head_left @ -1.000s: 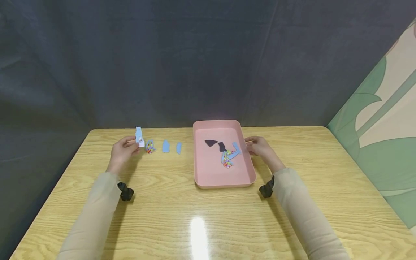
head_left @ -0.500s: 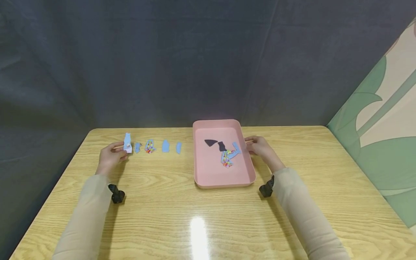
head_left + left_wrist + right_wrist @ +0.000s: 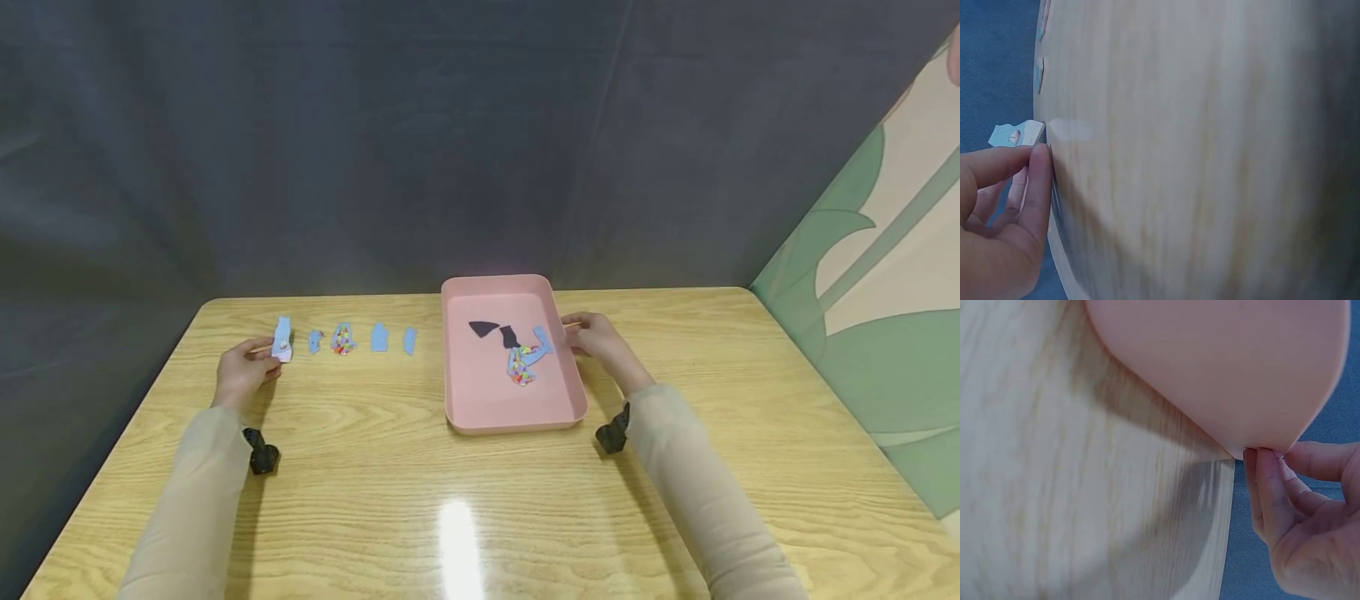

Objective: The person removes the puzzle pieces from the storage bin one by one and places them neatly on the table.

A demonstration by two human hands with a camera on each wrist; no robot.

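Note:
My left hand [image 3: 242, 368] is at the table's left side. Between thumb and finger it pinches a flat light-blue and white piece [image 3: 282, 340] with an uneven edge. In the left wrist view a small boat-like picture shows on this piece [image 3: 1015, 135]. My right hand [image 3: 597, 337] grips the right side of a pink tray [image 3: 480, 408]; the right wrist view has the fingertips [image 3: 1265, 456] at the tray's wall. Inside the tray lie a dark triangular piece [image 3: 483, 328], a dark piece [image 3: 509, 337], a multicoloured piece [image 3: 519, 367] and light-blue pieces [image 3: 542, 339].
In a row between my left hand and the tray lie a small blue piece [image 3: 314, 341], a multicoloured piece [image 3: 342, 339] and two plain blue pieces, one wider [image 3: 379, 337] and one narrow [image 3: 409, 341]. A dark curtain [image 3: 450, 150] hangs behind the wooden table [image 3: 360, 500].
My left hand has moved left and slightly nearer with the blue and white piece, uncovering the small blue piece at the row's left end. My right hand stays at the tray.

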